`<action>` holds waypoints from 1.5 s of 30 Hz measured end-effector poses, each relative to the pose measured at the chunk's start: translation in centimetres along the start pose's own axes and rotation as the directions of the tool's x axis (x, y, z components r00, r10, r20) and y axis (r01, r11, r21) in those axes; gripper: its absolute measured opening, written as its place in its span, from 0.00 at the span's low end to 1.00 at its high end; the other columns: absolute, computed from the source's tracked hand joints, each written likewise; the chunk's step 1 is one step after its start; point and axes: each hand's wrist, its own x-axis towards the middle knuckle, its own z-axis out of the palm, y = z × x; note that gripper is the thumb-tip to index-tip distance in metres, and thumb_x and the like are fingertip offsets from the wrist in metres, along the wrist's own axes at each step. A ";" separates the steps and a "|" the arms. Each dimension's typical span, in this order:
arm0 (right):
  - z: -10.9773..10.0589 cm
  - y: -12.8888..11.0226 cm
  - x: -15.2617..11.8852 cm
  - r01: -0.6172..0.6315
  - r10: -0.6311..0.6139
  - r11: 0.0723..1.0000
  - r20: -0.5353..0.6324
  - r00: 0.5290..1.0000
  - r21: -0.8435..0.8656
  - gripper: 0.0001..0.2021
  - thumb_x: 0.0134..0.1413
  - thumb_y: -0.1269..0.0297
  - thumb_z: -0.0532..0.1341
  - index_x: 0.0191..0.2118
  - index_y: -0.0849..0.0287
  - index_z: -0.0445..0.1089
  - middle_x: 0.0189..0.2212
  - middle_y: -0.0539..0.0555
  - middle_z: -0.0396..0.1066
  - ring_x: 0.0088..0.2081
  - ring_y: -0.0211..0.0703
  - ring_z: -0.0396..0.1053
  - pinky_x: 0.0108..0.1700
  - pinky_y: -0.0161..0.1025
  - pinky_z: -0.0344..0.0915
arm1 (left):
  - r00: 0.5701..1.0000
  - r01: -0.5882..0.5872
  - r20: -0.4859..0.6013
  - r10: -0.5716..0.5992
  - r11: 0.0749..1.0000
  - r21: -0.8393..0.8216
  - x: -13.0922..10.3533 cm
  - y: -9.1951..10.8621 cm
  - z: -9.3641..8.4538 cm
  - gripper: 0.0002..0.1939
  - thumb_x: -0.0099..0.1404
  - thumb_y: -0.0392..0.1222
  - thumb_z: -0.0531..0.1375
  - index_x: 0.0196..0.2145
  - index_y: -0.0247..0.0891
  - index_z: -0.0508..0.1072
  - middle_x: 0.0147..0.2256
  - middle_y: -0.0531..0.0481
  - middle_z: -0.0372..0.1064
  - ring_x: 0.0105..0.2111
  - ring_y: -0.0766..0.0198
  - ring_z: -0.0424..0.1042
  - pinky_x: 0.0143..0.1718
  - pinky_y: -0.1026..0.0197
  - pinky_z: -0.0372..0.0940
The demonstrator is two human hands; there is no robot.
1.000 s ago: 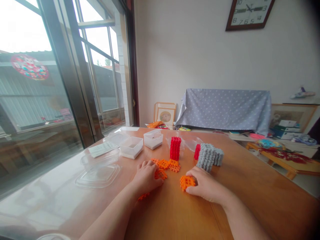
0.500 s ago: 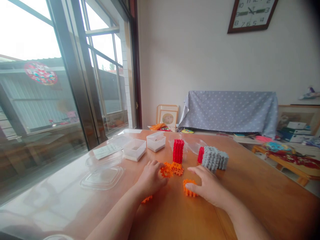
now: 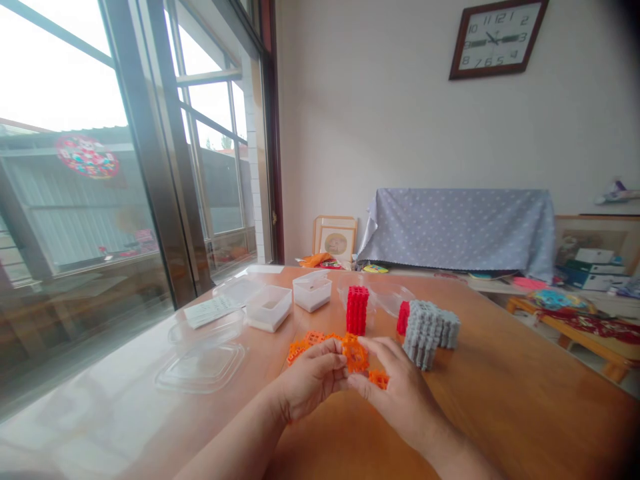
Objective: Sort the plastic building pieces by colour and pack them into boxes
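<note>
An orange interlocking building block [image 3: 355,355] with cut-out openings is held up above the table between my hands. My left hand [image 3: 314,375] pinches its left edge with thumb and fingers. My right hand [image 3: 400,383] closes on the other side, index finger at the top and thumb below. Beside the right thumb is an orange block stack [image 3: 379,379], partly hidden. More loose orange blocks [image 3: 300,349] lie behind my left hand. A red block stack [image 3: 357,310] stands upright just beyond, and grey block stacks [image 3: 421,333] are to the right, with another red stack [image 3: 403,319] behind them.
On the wooden table [image 3: 500,387], two clear plastic boxes [image 3: 269,310] stand at the back left, near transparent lids [image 3: 203,367] and a written paper sheet [image 3: 213,311]. A window [image 3: 210,153] borders the left side. A low bench [image 3: 575,320] holds cloths at the right.
My left hand has brought an orange block rightward. My right hand has left the orange stack and closed on that block. The view has tilted slightly upward.
</note>
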 end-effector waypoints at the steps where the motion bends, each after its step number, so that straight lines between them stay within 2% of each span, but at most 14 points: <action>1: 0.1 0.1 0.0 0.000 0.000 1.000 -0.020 1.000 -0.002 0.25 0.56 0.58 0.68 0.59 0.50 0.67 0.54 0.57 0.69 0.56 0.54 0.68 0.58 0.50 0.67 | 1.000 0.003 0.000 -0.003 1.000 -0.005 0.0 -0.1 0.0 0.09 0.61 0.35 0.67 0.38 0.37 0.72 0.36 0.49 0.73 0.36 0.64 0.76 0.48 0.57 0.67; 6: 0.1 -0.2 0.1 -0.003 0.003 1.000 -0.070 0.998 -0.002 0.19 0.56 0.64 0.65 0.54 0.50 0.69 0.52 0.58 0.70 0.55 0.55 0.69 0.58 0.51 0.68 | 1.000 0.026 -0.015 -0.027 0.999 -0.029 0.0 -0.2 -0.1 0.15 0.57 0.32 0.71 0.40 0.39 0.72 0.34 0.53 0.73 0.35 0.66 0.76 0.50 0.55 0.68; 12: -0.2 -0.6 0.1 0.026 -0.026 1.000 -0.039 0.999 -0.015 0.24 0.55 0.69 0.63 0.57 0.50 0.66 0.52 0.58 0.72 0.54 0.55 0.69 0.58 0.54 0.68 | 0.996 0.071 -0.062 -0.068 0.997 0.045 0.2 -0.1 -0.2 0.11 0.63 0.43 0.68 0.38 0.38 0.71 0.32 0.47 0.76 0.36 0.58 0.79 0.45 0.55 0.69; 18: -0.3 -0.3 0.1 -0.035 0.036 0.999 -0.086 0.996 0.013 0.23 0.55 0.67 0.64 0.57 0.52 0.67 0.52 0.58 0.72 0.54 0.55 0.69 0.58 0.55 0.67 | 0.995 0.075 -0.075 -0.069 0.995 0.070 0.3 0.0 -0.4 0.10 0.60 0.40 0.68 0.35 0.37 0.71 0.32 0.45 0.78 0.35 0.59 0.79 0.43 0.59 0.68; 21: -0.6 -0.4 0.1 -0.103 0.109 0.982 -0.029 0.994 0.156 0.17 0.61 0.64 0.59 0.55 0.52 0.70 0.48 0.56 0.75 0.49 0.51 0.73 0.53 0.49 0.71 | 0.996 0.070 -0.063 -0.061 0.987 0.146 0.1 0.0 -0.2 0.08 0.60 0.40 0.68 0.35 0.35 0.74 0.34 0.45 0.78 0.34 0.63 0.77 0.43 0.60 0.67; 24: -1.0 -0.5 0.1 -0.156 0.151 0.941 0.040 0.988 0.300 0.17 0.65 0.61 0.55 0.56 0.51 0.72 0.46 0.56 0.76 0.48 0.49 0.74 0.51 0.46 0.72 | 0.998 0.026 -0.062 -0.011 0.970 0.243 0.0 0.2 0.0 0.09 0.59 0.40 0.69 0.35 0.35 0.75 0.34 0.47 0.75 0.35 0.65 0.73 0.39 0.63 0.64; 28: -1.2 -0.5 0.1 -0.173 0.140 0.930 0.123 0.983 0.325 0.18 0.66 0.59 0.55 0.57 0.52 0.74 0.45 0.56 0.76 0.49 0.50 0.74 0.54 0.47 0.71 | 0.991 -0.041 -0.108 0.073 0.960 0.278 -0.1 0.3 0.2 0.10 0.60 0.44 0.69 0.33 0.36 0.75 0.29 0.52 0.71 0.30 0.69 0.68 0.32 0.66 0.59; 31: -0.8 -0.4 0.0 -0.157 0.138 0.945 0.083 0.987 0.288 0.20 0.64 0.60 0.56 0.59 0.52 0.71 0.47 0.56 0.75 0.49 0.49 0.74 0.53 0.47 0.72 | 0.993 -0.003 -0.112 0.035 0.962 0.273 -0.1 0.3 0.0 0.10 0.59 0.43 0.69 0.33 0.36 0.74 0.28 0.52 0.70 0.27 0.70 0.67 0.31 0.66 0.58; 36: -0.5 -0.6 -0.1 -0.057 0.058 0.998 -0.039 0.998 0.034 0.27 0.56 0.63 0.64 0.62 0.49 0.65 0.54 0.58 0.70 0.56 0.55 0.68 0.60 0.54 0.67 | 0.983 0.020 -0.183 0.031 0.963 0.268 0.1 0.1 -0.3 0.10 0.60 0.43 0.68 0.33 0.36 0.72 0.27 0.50 0.73 0.26 0.69 0.69 0.30 0.67 0.58; 40: -0.6 -0.9 -0.1 -0.022 0.020 0.997 -0.021 1.000 -0.076 0.27 0.53 0.65 0.65 0.60 0.49 0.66 0.54 0.59 0.69 0.55 0.58 0.68 0.59 0.55 0.67 | 0.981 0.025 -0.191 0.026 0.966 0.259 0.2 0.1 -0.4 0.10 0.60 0.42 0.68 0.34 0.36 0.72 0.27 0.50 0.74 0.26 0.68 0.71 0.30 0.67 0.59; 45: -1.3 -0.4 0.0 -0.016 0.020 0.996 0.046 0.999 -0.093 0.24 0.54 0.65 0.64 0.58 0.50 0.68 0.49 0.57 0.72 0.51 0.55 0.70 0.56 0.52 0.68 | 0.989 0.071 -0.145 -0.024 0.943 0.325 0.0 0.2 -0.2 0.12 0.61 0.46 0.68 0.34 0.35 0.73 0.29 0.47 0.76 0.28 0.67 0.73 0.33 0.66 0.61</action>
